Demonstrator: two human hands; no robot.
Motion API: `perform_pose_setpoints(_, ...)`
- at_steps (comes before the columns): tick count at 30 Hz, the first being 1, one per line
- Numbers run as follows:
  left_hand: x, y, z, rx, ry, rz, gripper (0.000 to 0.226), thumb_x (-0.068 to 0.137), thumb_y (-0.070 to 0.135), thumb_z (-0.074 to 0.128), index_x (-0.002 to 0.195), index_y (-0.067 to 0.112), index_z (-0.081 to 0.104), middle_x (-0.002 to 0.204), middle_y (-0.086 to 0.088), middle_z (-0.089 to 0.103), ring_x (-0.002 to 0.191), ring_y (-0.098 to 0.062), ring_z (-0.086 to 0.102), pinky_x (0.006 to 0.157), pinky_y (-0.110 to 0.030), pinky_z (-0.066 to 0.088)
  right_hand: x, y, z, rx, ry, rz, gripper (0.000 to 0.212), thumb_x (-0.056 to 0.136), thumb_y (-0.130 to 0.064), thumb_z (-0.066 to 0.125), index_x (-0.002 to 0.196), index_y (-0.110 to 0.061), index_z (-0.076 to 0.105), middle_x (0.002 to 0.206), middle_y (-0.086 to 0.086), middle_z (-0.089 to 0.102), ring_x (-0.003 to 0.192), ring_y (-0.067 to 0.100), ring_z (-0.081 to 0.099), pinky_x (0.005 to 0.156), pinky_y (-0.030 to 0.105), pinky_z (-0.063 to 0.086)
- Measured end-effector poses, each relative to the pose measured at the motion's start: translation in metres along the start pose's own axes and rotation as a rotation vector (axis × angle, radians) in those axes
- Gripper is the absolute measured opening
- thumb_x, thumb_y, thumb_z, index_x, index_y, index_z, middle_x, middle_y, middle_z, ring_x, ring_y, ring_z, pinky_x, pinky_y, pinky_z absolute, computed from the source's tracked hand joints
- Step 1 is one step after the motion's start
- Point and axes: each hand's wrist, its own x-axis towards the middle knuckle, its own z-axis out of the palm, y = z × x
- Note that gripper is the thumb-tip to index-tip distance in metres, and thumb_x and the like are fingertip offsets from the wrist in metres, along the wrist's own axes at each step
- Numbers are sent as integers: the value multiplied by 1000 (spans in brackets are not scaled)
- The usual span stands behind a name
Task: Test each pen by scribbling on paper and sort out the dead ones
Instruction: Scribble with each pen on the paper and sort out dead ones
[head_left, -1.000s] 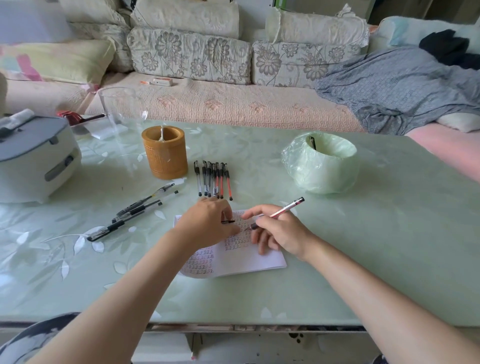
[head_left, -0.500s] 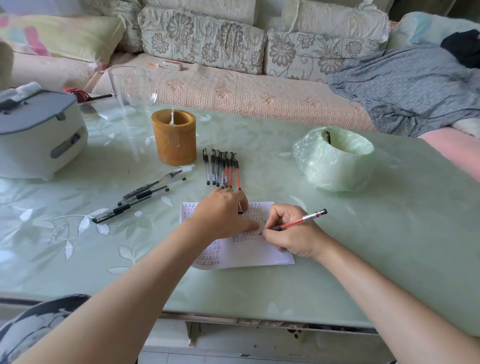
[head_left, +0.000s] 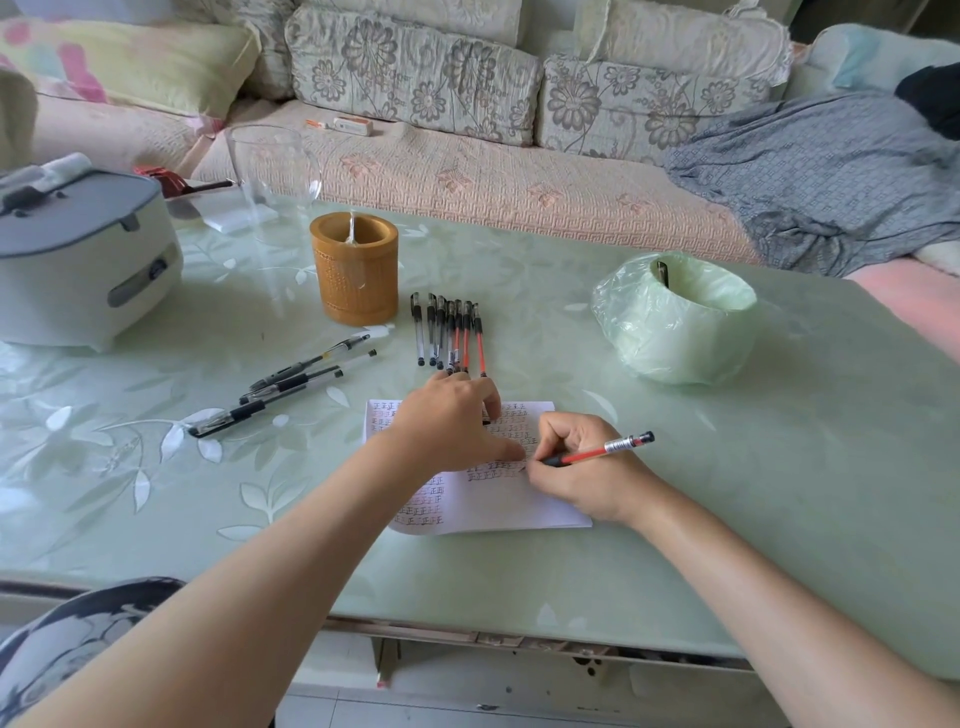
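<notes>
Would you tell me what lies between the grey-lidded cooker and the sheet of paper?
In the head view, a loose cluster of black pens lies between the cooker and the paper.

Bare table (head_left: 779, 493) right of the paper (head_left: 498, 504) — open as far as the bin (head_left: 675, 322). Pen row (head_left: 449, 332) just behind the paper, holder (head_left: 355, 270) left of it. Loose pens (head_left: 291, 385) bar the left side — cooker (head_left: 78, 260) and glass (head_left: 272, 171) farther back. Left hand (head_left: 447, 426) and right hand (head_left: 582, 473), gripping a red pen (head_left: 602, 452), sit on the paper.

Green table (head_left: 779, 467), paper (head_left: 498, 512), pens (head_left: 449, 332), holder (head_left: 355, 270), cooker (head_left: 78, 260)
</notes>
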Motion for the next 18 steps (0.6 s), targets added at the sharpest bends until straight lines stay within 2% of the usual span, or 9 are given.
perform_pose_setpoints(3,0,1,0,0,-5,-12,51,62,69,74,92,33,55,97,8,58,97,-13,41,89,-36,49,0,1,1,-30,9,-4,18,68,-14,64,59,-21,51,53,-13,43,52,9,36,52,26,28)
perform_pose_setpoints(13,-3,3,-3,6,-22,-24,53,64,67,74,98,30,58,101,7,58,106,-15,44,89,-37,49,-1,1,2,-82,29,-33,17,63,-14,62,61,-11,45,54,-10,39,52,10,33,52,28,25)
perform_pose_setpoints(18,-2,2,-3,2,-19,-23,53,63,68,74,97,31,58,100,7,58,99,-12,40,88,-36,49,-4,0,1,-45,47,-65,18,67,-6,63,60,-9,47,54,-10,41,52,7,34,50,24,26)
